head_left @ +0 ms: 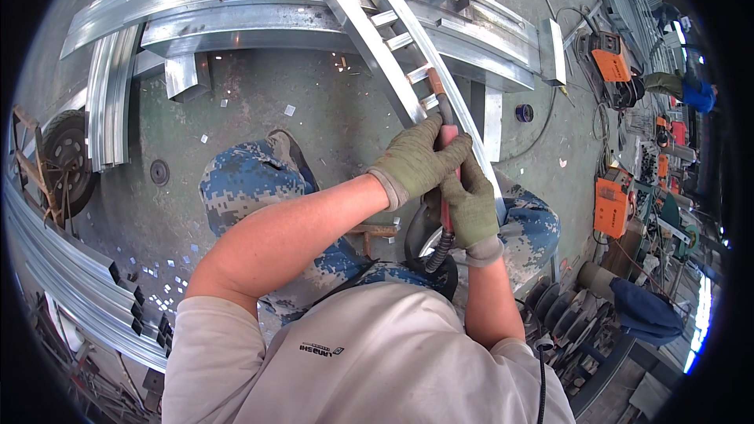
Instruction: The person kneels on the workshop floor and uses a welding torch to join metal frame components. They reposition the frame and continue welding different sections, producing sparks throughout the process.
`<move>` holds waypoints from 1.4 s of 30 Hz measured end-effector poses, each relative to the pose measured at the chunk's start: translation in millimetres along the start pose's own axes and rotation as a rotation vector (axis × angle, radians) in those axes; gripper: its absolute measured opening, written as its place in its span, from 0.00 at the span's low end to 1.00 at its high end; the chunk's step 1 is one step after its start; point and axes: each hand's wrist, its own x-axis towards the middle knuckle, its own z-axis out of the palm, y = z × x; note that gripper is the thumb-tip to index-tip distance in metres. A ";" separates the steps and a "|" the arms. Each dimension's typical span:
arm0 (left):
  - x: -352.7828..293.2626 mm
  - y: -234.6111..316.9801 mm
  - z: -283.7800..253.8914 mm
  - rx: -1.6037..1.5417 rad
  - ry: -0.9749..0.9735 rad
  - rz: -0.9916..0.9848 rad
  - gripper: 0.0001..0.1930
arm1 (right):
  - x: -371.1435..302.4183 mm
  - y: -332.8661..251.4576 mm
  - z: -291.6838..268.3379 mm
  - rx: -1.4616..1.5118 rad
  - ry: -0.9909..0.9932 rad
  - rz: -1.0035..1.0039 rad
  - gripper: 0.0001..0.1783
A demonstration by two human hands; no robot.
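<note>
A welding torch (448, 137) with a red handle lies between my gloved hands. Its copper-coloured nozzle points away from me, over the rungs of a ladder-like frame (399, 41) of shiny metal tube. My right hand (473, 208), in a green glove, is wrapped round the handle, and a ribbed black cable runs from its lower end. From the left, my left hand (420, 159) closes on the upper part of the handle, beside the frame's near end. The nozzle seems to be at a rung near that end; whether it touches cannot be seen.
Stacked metal channels (236, 23) support the frame ahead. A hammer (373, 231) is by my legs. Orange welding machines (613, 208) and cables stand right, where a person in blue (697, 96) is farther off. A wheel (67, 159) and more channels (78, 275) are left.
</note>
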 end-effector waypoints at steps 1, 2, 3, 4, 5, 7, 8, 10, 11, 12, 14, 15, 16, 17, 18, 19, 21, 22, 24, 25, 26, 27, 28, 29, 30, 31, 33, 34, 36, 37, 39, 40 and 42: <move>-0.3 0.3 0.1 0.008 -0.004 0.007 0.28 | -0.1 1.6 -0.3 0.018 0.005 -0.003 0.29; -0.8 0.8 0.1 -0.004 -0.002 0.009 0.28 | 0.0 2.0 -0.6 0.018 0.003 -0.003 0.29; -1.4 2.3 -0.1 -0.016 0.000 0.010 0.28 | 0.3 2.1 -1.0 0.018 0.002 -0.003 0.29; -1.7 3.0 -0.1 -0.027 0.002 0.012 0.28 | 0.7 2.2 -1.4 0.019 0.000 -0.003 0.29; -1.4 2.3 0.3 -0.023 0.014 0.020 0.27 | 1.3 2.3 -2.0 0.009 -0.005 -0.005 0.29; -0.1 -0.3 1.6 -0.012 0.042 0.036 0.27 | 2.8 1.7 -3.2 -0.009 -0.018 -0.012 0.29; 1.1 -2.0 2.2 -0.023 0.047 0.040 0.27 | 3.4 0.4 -3.2 -0.014 -0.023 -0.012 0.29; 2.8 -4.0 2.4 -0.044 0.055 0.049 0.27 | 4.5 -2.4 -2.2 -0.024 -0.032 -0.011 0.29; 3.1 -5.0 2.6 -0.041 0.060 0.043 0.26 | 5.1 -2.8 -0.9 -0.013 -0.024 -0.014 0.29; 3.0 -3.8 2.4 -0.037 0.063 0.036 0.26 | 5.8 -2.5 0.8 -0.001 -0.015 -0.017 0.29; 2.9 -1.2 1.5 -0.033 0.059 0.023 0.26 | 5.9 -2.1 1.4 0.016 -0.002 -0.017 0.29; 2.6 0.1 0.5 -0.032 0.052 0.016 0.26 | 5.6 -2.2 1.5 0.020 0.000 -0.013 0.29; 2.2 1.2 -0.1 -0.032 0.045 0.009 0.27 | 5.3 -2.2 1.5 0.024 0.004 -0.010 0.29; 1.8 2.0 -0.2 -0.040 0.031 0.006 0.27 | 4.7 -1.9 0.0 0.010 0.001 -0.008 0.29; 1.4 2.7 -0.6 -0.047 0.020 0.003 0.27 | 4.1 -1.9 -2.4 -0.004 -0.004 -0.008 0.30; 1.1 3.3 -0.8 -0.055 0.008 0.000 0.27 | 3.3 -1.6 -3.6 -0.018 -0.009 -0.007 0.30; 0.1 4.4 0.0 -0.020 0.007 -0.013 0.27 | 0.4 -1.3 -2.9 -0.011 0.004 0.006 0.30; -0.7 5.3 0.2 -0.003 0.006 -0.019 0.28 | -0.4 -1.2 -2.6 -0.008 0.011 0.013 0.30; -3.0 10.0 -1.7 -0.001 0.012 -0.019 0.28 | 0.8 0.1 -3.6 0.006 0.010 0.005 0.31; -3.9 11.8 -2.3 -0.001 0.014 -0.020 0.28 | 1.1 0.7 -4.0 0.013 0.011 0.002 0.31; -3.3 9.9 -1.4 0.000 0.019 -0.013 0.28 | 0.7 0.4 -3.4 0.016 0.009 -0.005 0.30; -2.6 8.2 -1.2 0.001 0.027 -0.005 0.28 | 0.4 -0.9 -1.8 0.019 0.004 -0.013 0.29; -2.0 7.0 -1.1 0.002 0.035 0.002 0.29 | 0.1 -2.2 -0.7 0.022 0.000 -0.020 0.28; -1.5 5.7 -0.8 -0.002 0.036 0.005 0.29 | -0.2 -3.6 -0.1 0.017 0.000 -0.006 0.29; -1.4 6.7 -1.1 -0.005 0.035 0.008 0.29 | -0.5 -4.6 0.1 0.013 0.002 0.008 0.29; -1.6 7.6 -1.4 -0.008 0.035 0.011 0.29 | -0.7 -4.9 0.1 0.008 0.003 0.023 0.29; -3.1 10.6 -3.1 0.006 0.010 -0.003 0.28 | -1.1 -0.8 -1.8 0.016 -0.001 -0.009 0.30; -3.6 11.7 -3.7 0.012 -0.003 -0.010 0.28 | -1.2 1.0 -2.7 0.020 -0.003 -0.025 0.31; -1.2 7.1 -1.8 0.020 -0.004 0.002 0.28 | -0.9 2.3 -3.0 0.030 0.003 -0.017 0.31; 0.0 4.5 -0.6 0.024 -0.003 0.008 0.28 | -0.8 2.5 -3.0 0.036 0.005 -0.013 0.32; 2.0 0.3 1.9 0.028 0.019 0.021 0.28 | -0.3 0.1 -4.9 -0.004 -0.026 -0.021 0.32; 2.6 -1.1 2.9 0.030 0.031 0.027 0.28 | 0.0 -0.9 -5.7 -0.024 -0.042 -0.025 0.32; 2.5 -2.6 6.1 -0.024 0.097 0.075 0.27 | 1.3 1.3 -6.6 -0.007 -0.042 -0.028 0.28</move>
